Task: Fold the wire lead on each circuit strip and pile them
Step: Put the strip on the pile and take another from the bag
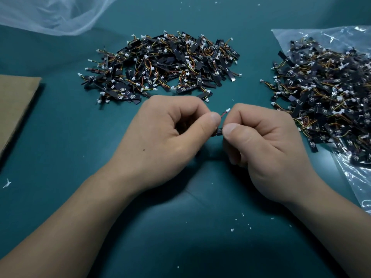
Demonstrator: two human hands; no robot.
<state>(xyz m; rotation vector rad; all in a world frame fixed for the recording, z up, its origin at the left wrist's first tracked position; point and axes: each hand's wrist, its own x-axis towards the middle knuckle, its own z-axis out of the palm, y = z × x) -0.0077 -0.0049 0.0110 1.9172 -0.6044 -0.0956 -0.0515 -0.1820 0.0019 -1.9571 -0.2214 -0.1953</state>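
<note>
Between my two hands I hold one small black circuit strip [219, 131] with a red wire lead [223, 114] ending in a white plug. My left hand [168, 133] pinches it between thumb and curled fingers. My right hand [263, 141] pinches the strip's other side with thumb and forefinger. Most of the strip is hidden by my fingers. A large pile of strips [162, 67] lies on the teal table beyond my hands. A second heap of strips [325, 97] rests on a clear plastic bag at the right.
A clear plastic bag [353, 177] spreads along the right edge. A cardboard sheet [16, 105] lies at the left edge. White translucent plastic [52, 13] sits at the back left. Small white crumbs dot the teal table [180, 227] near me.
</note>
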